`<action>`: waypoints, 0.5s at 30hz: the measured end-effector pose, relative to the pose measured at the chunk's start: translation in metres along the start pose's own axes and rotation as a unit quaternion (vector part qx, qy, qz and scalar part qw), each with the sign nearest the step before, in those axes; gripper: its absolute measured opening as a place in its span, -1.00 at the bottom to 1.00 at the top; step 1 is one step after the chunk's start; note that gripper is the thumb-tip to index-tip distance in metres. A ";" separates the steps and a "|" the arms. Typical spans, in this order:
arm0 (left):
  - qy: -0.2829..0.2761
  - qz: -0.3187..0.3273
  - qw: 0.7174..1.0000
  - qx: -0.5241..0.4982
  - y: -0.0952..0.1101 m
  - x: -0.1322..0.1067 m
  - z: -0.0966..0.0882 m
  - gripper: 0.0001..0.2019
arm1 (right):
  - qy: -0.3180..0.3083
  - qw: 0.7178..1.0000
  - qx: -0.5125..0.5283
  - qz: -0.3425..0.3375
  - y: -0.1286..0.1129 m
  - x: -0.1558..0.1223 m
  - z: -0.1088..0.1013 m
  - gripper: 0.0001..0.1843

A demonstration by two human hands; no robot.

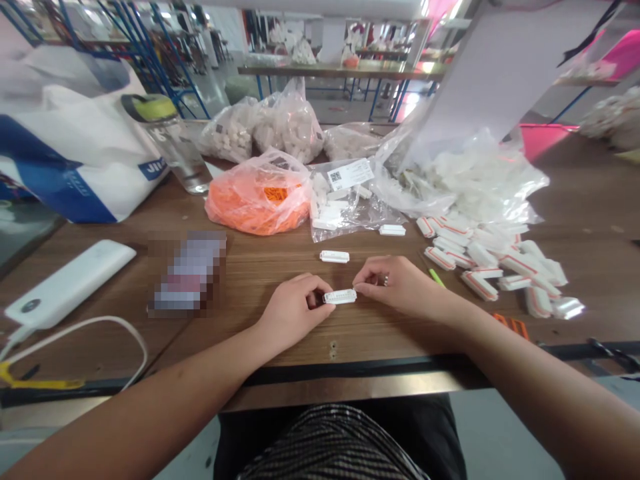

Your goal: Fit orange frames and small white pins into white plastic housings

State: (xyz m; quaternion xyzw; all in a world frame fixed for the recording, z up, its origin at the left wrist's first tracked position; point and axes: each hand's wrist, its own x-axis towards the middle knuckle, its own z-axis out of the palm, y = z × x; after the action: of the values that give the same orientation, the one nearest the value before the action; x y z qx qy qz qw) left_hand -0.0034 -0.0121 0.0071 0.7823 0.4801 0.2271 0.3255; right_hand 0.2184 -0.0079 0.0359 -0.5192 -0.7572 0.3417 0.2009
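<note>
In the head view, the left hand [287,310] pinches one end of a small white piece [341,297] between thumb and fingers, just above the wooden table [265,260]. The right hand [390,283] has thumb and forefinger drawn together at the piece's other end; I cannot tell whether they grip it. A second white piece [335,257] lies just beyond the hands.

Behind them, a thin plastic bag [257,200] is filled with orange parts. Next to it, a clear bag [367,217] with a printed label [351,175] holds several white pieces. Two bulging bags [287,123] farther back contain pale parts, too blurred to make out. Another clear bag [487,180], to the right, holds translucent, crumpled-looking items that blend together, above a heap of white pieces with red edges [500,257].

The lidded clear bottle [177,150] seems partly filled, though the level is unclear. The large white-and-blue bag [75,153] is cut off at the left edge, its contents hidden. A pixelated patch [190,273] covers a flat object.
</note>
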 end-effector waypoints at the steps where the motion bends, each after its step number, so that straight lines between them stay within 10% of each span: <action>1: -0.002 -0.002 1.000 -0.001 0.000 0.000 0.000 -0.91 | -0.007 1.000 0.001 -0.003 -0.002 0.002 0.004 -0.87; 15: -0.003 -0.003 1.000 -0.007 0.001 -0.002 0.000 -0.91 | 0.031 0.981 -0.142 -0.127 -0.009 0.001 0.014 -0.84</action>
State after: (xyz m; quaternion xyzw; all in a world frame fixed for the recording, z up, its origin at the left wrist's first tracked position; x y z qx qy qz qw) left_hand -0.0034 -0.0140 0.0076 0.7791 0.4800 0.2270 0.3333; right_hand 0.2024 -0.0135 0.0329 -0.4528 -0.8510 0.1860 0.1904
